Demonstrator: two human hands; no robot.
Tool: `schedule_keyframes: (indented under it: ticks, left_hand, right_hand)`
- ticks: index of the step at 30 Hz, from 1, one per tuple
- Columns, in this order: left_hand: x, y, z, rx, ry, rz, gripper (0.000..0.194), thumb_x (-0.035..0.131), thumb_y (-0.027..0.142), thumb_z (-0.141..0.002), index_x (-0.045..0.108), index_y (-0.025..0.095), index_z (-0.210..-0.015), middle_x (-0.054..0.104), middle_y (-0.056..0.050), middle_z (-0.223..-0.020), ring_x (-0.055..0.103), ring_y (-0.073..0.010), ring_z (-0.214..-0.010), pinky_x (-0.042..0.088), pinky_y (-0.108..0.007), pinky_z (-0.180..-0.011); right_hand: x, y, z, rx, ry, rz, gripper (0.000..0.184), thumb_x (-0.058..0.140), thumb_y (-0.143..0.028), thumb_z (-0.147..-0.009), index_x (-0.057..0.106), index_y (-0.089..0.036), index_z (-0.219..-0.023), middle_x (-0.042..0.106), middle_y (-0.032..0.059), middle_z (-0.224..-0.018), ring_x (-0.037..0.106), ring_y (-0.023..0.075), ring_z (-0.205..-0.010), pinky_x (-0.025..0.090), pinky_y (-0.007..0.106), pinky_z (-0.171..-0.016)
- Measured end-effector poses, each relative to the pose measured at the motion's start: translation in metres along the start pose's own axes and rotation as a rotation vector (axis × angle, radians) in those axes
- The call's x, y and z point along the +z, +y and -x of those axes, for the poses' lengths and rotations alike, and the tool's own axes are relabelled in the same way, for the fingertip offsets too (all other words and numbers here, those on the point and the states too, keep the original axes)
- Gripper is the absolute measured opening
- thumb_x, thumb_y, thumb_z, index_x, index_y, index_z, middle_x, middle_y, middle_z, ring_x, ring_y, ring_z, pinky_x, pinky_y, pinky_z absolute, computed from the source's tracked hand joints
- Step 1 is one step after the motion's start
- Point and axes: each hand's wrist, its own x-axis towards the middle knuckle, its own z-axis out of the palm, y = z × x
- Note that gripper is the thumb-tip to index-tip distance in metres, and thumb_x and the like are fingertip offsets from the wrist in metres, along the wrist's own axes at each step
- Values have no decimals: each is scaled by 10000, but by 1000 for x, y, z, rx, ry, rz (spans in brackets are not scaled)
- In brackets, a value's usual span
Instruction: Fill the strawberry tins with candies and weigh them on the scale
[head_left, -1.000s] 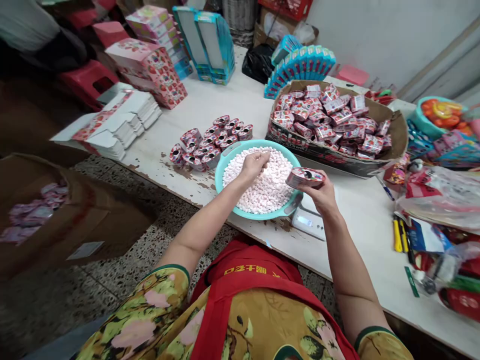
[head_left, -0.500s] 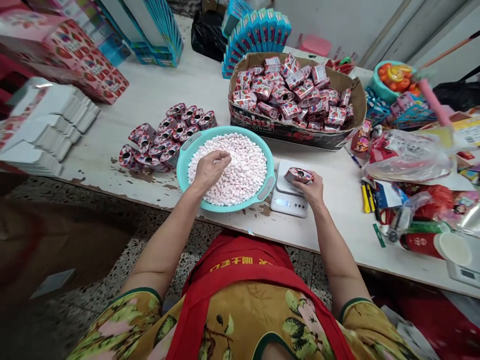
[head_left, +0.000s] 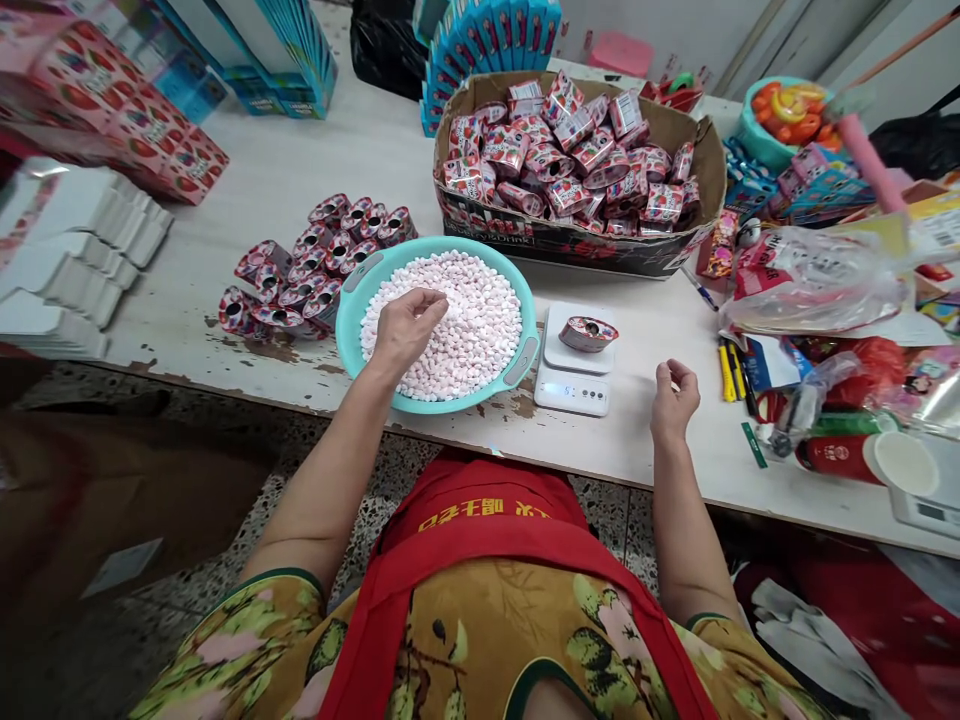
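Note:
My left hand point(head_left: 405, 328) is over the white and pale pink candies point(head_left: 480, 340) in a turquoise basin point(head_left: 349, 345). Its fingers are curled together, and whatever they may hold is hidden. On the white digital scale point(head_left: 574, 392) lies one oval container point(head_left: 589, 333) in red strawberry-print wrap, a dark hole in its top. To the right of the scale, my right hand point(head_left: 675, 402) is raised off the container with thumb and fingers apart, holding nothing. Left of the basin stand several similar containers point(head_left: 304, 290), their holes facing up.
Behind the scale, a cardboard box point(head_left: 525, 238) holds many wrapped containers. Folded white cartons point(head_left: 60, 260) and strawberry-print boxes point(head_left: 142, 120) stand at the left. Plastic bags point(head_left: 817, 280), yellow cutters point(head_left: 726, 372) and a red paper cup point(head_left: 836, 455) crowd the right side.
My right hand has let go of the oval container, leaving it on the scale, and moved right. My left hand stays over the candies. The view has shifted slightly.

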Motion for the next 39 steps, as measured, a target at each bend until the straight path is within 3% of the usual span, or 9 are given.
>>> schedule_keyframes:
  ticks: [6, 13, 19, 23, 27, 30, 33, 36, 39]
  left_hand:
    - [2, 10, -2, 20, -21, -67, 339, 640, 432, -863, 764, 165, -1032, 771, -82, -1025, 676, -225, -930, 533, -355, -902]
    - [6, 2, -7, 163, -158, -538, 410, 597, 404, -877, 780, 160, -1151, 744, -139, -1178, 638, -317, -1084, 459, -485, -1062]
    - [9, 3, -6, 196, -164, -556, 340, 606, 363, -886, 779, 201, -1130, 733, -120, -1191, 597, -335, -1186, 417, -505, -1119]
    - [19, 19, -6, 168, -140, -363, 321, 631, 377, -865, 779, 190, -1080, 745, -113, -1174, 653, -286, -1048, 478, -453, -1044]
    - [38, 37, -3, 109, -110, -59, 332, 643, 416, -865, 766, 183, -1067, 757, -88, -1173, 673, -215, -939, 531, -375, -933]
    - [50, 46, 1, 4, -101, 196, 302, 693, 394, -833, 758, 171, -1027, 769, -75, -1061, 674, -199, -925, 534, -355, -916]
    - [59, 55, 3, -155, -101, 449, 278, 750, 369, -812, 742, 169, -1006, 760, -66, -992, 679, -184, -915, 528, -339, -922]
    - [65, 67, 0, -312, -98, 759, 348, 760, 465, -855, 716, 174, -1041, 755, -85, -1042, 700, -178, -924, 531, -319, -905]
    - [70, 76, -9, -485, -114, 1104, 447, 635, 585, -946, 701, 163, -1078, 757, -110, -1052, 718, -191, -921, 546, -318, -888]
  right_hand:
    - [-11, 8, 9, 49, -14, 35, 519, 677, -584, -755, 697, -171, -1068, 704, 115, -1129, 628, 236, -1053, 518, 391, -880]
    - [-9, 11, 11, 84, -17, -15, 494, 692, -558, -735, 715, -164, -1031, 722, 121, -1107, 651, 237, -1027, 528, 401, -891]
    - [-10, 11, 12, 97, -34, -28, 484, 695, -562, -745, 702, -168, -1025, 716, 118, -1107, 650, 242, -1031, 526, 418, -910]
    - [10, -6, 12, -4, -143, 2, 575, 762, -559, -712, 674, -212, -1162, 661, 121, -1297, 594, 278, -1202, 505, 458, -983]
    - [56, -36, 4, -196, -347, 102, 643, 851, -567, -598, 680, -250, -1130, 563, 121, -1455, 448, 326, -1384, 420, 519, -1111]
    - [84, -63, -7, -136, -462, -23, 540, 819, -607, -608, 649, -225, -950, 671, 108, -1202, 569, 296, -1170, 479, 490, -1022]
    - [100, -97, -17, -74, -534, -248, 573, 799, -635, -632, 626, -220, -987, 666, 29, -912, 594, 199, -829, 532, 380, -814]
    - [115, -141, -17, -113, -578, -371, 567, 793, -662, -671, 656, -221, -999, 655, 1, -857, 566, 155, -723, 515, 311, -694]
    - [138, -182, -3, -138, -779, -326, 544, 837, -663, -644, 702, -200, -895, 650, -4, -757, 545, 139, -647, 480, 274, -583]
